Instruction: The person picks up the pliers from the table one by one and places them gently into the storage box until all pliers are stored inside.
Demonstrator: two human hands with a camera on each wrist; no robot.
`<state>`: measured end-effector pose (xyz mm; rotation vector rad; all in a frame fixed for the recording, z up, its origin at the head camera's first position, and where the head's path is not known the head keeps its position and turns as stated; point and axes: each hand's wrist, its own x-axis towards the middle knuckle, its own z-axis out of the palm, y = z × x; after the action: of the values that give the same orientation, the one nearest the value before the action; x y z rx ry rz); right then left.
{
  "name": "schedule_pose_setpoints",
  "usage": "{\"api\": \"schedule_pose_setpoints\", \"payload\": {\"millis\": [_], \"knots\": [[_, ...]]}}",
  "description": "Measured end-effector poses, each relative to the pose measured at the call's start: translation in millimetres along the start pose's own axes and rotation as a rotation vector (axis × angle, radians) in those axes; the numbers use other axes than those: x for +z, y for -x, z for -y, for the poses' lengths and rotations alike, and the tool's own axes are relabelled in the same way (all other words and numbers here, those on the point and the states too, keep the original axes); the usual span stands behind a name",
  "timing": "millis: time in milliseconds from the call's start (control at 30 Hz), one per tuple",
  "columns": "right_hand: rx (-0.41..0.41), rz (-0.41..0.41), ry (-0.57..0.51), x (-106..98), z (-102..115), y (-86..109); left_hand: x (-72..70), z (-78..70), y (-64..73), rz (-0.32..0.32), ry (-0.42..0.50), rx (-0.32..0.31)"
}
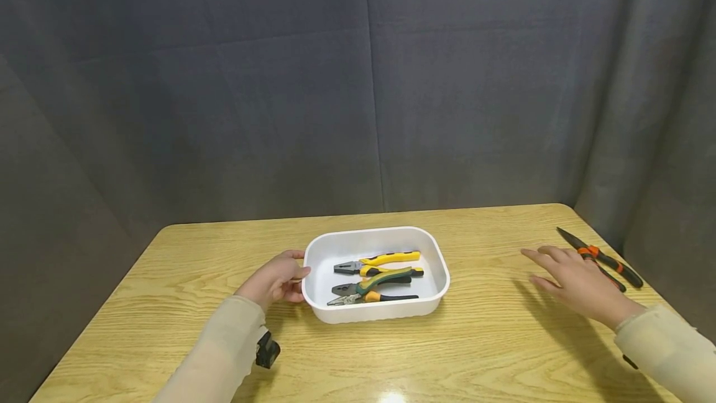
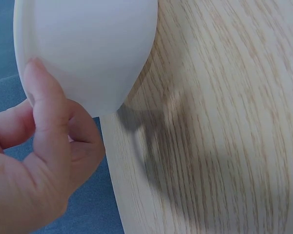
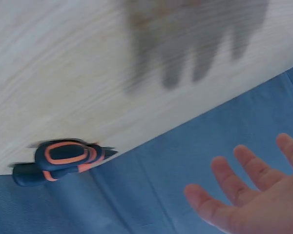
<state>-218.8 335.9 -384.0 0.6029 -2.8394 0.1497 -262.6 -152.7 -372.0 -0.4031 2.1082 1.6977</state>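
My left hand grips the left wall of a white plastic tray; in the left wrist view the thumb lies against the tray's side. Inside the tray lie several pliers, among them yellow-and-black pliers and green-handled pliers with their noses pointing left. Over the right part of the table hovers my right hand, fingers spread, holding nothing. Close beyond it, black-and-orange needle-nose pliers rest on the tabletop near the right edge, their handles partly hidden by the hand in the head view.
The wood-grain table has rounded back corners. A dark grey curtain hangs behind it and along both sides. A small black device sits at the left wrist.
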Motion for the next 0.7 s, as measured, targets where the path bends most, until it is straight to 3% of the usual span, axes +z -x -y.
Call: {"api": "schedule_pose_setpoints", "payload": {"millis": [433, 700], "knots": [[0.082, 0.032, -0.026, 6.9, -28.8, 4.8, 0.0, -0.1, 0.8, 0.016, 0.012, 0.017], [0.110, 0.020, 0.026, 8.3, -41.5, 9.1, 0.2, 1.2, 0.1, 0.014, 0.019, 0.015]]}}
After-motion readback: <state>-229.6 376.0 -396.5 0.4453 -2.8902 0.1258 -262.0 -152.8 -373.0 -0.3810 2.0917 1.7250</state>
